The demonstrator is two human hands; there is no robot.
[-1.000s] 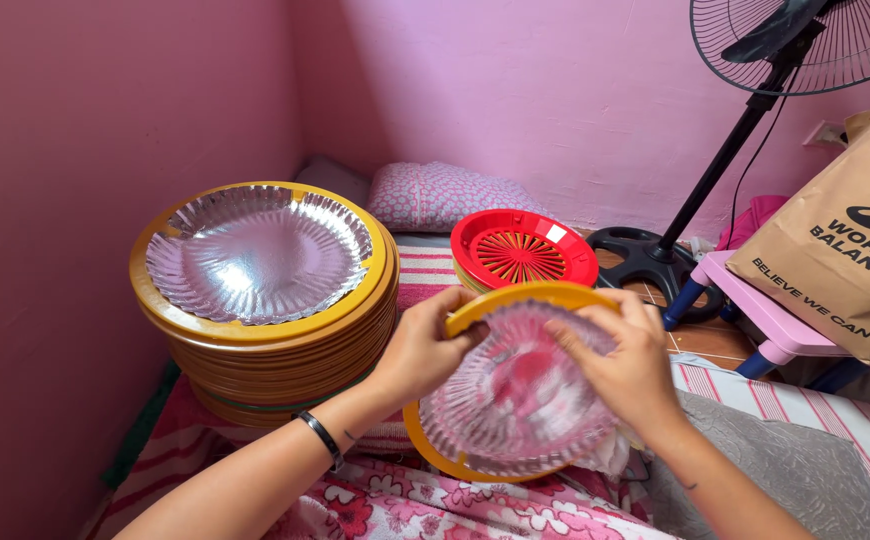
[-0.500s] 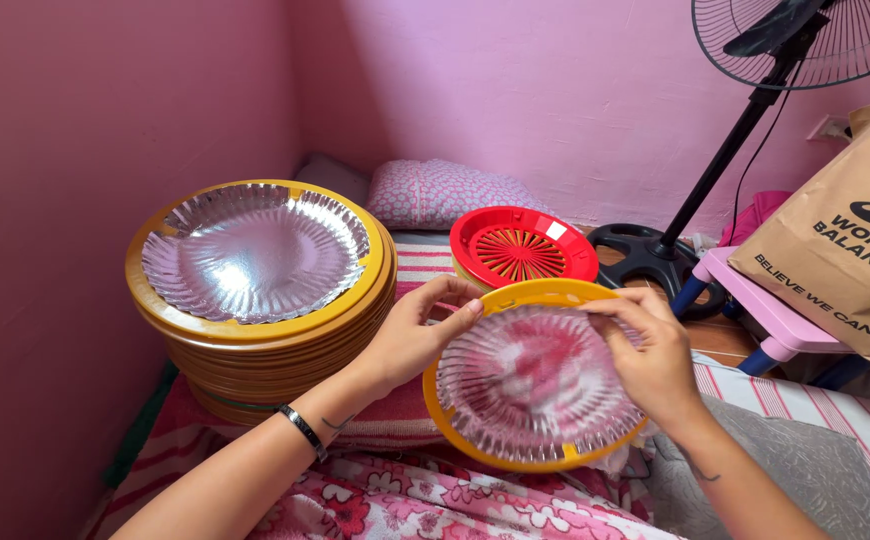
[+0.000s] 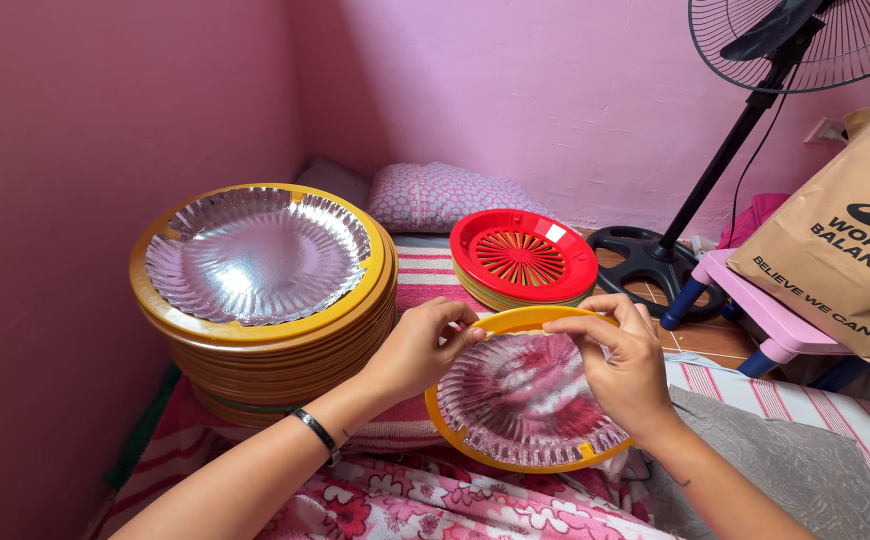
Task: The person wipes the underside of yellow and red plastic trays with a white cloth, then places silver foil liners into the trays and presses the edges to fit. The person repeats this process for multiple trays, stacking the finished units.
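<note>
My left hand [image 3: 421, 345] grips the left rim of a yellow plastic plate holder [image 3: 515, 458] held over my lap. A silver foil paper plate [image 3: 515, 400] lies inside that holder. My right hand [image 3: 617, 362] pinches the foil plate's upper right edge against the holder's rim. To the left stands a tall stack of yellow holders [image 3: 285, 355], topped by another silver foil plate [image 3: 255, 255].
A short stack with a red holder [image 3: 523, 255] on top sits behind my hands. A patterned pillow [image 3: 440, 192] lies by the pink wall. A standing fan's base [image 3: 645, 260], a pink stool [image 3: 765, 320] and a brown paper bag [image 3: 845, 260] are at the right.
The holder with its foil plate has tilted from nearly upright to flatter and lower. My right hand has shifted from the foil's face to its upper right edge.
</note>
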